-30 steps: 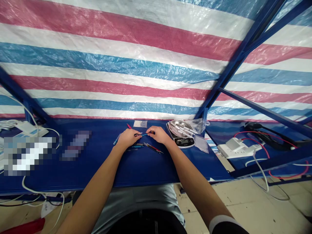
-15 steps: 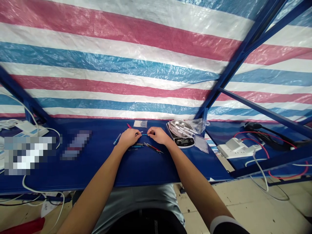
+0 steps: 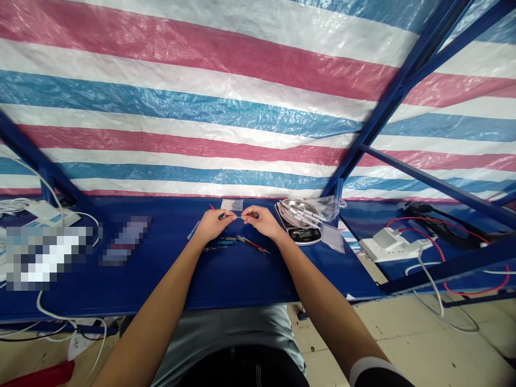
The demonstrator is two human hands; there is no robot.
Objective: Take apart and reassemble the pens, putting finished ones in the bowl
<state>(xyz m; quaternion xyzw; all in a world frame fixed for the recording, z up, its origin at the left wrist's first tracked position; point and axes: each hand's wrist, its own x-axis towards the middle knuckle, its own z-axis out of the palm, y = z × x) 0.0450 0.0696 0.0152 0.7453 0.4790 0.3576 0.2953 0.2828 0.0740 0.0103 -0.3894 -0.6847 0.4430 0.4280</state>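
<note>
While the left hand (image 3: 213, 226) and right hand (image 3: 264, 221) hover above the blue counter (image 3: 242, 277), a slim blue-and-black pen-like stick (image 3: 242, 217) spans between them, each grip a narrow fingertip pinch on one end. Cannot tell whether it is one piece or two. Thin work like this goes best with fingertips close and wrists steady. Loose pens (image 3: 252, 245) lie just below the hands.
</note>
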